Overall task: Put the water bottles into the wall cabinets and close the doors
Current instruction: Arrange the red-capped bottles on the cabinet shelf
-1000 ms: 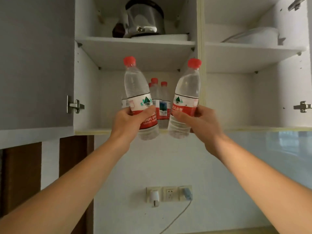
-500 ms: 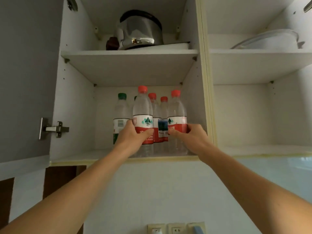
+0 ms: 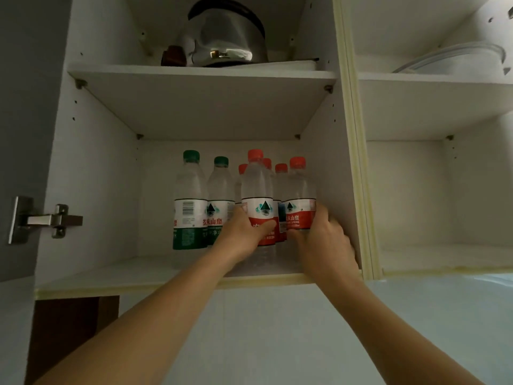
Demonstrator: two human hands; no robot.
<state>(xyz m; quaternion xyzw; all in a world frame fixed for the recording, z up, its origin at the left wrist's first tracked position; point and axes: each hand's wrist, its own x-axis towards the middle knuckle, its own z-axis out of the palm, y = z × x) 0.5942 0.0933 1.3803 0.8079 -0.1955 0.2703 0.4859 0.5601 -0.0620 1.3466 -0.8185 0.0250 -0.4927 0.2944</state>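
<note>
Two clear water bottles with red caps and red labels stand upright on the lower shelf of the left wall cabinet. My left hand wraps around the left red-capped bottle. My right hand grips the right red-capped bottle, close to the cabinet's right wall. Behind them stand several more red-capped bottles, mostly hidden. Two green-capped bottles stand to the left of my hands.
The grey cabinet door hangs open at the left on a metal hinge. A steel kettle sits on the upper shelf. The right cabinet is open, with a white dish on its upper shelf.
Both hands have pushed their bottles deeper onto the lower shelf, from in front of the cabinet to upright inside it. The view has moved closer and upward.
</note>
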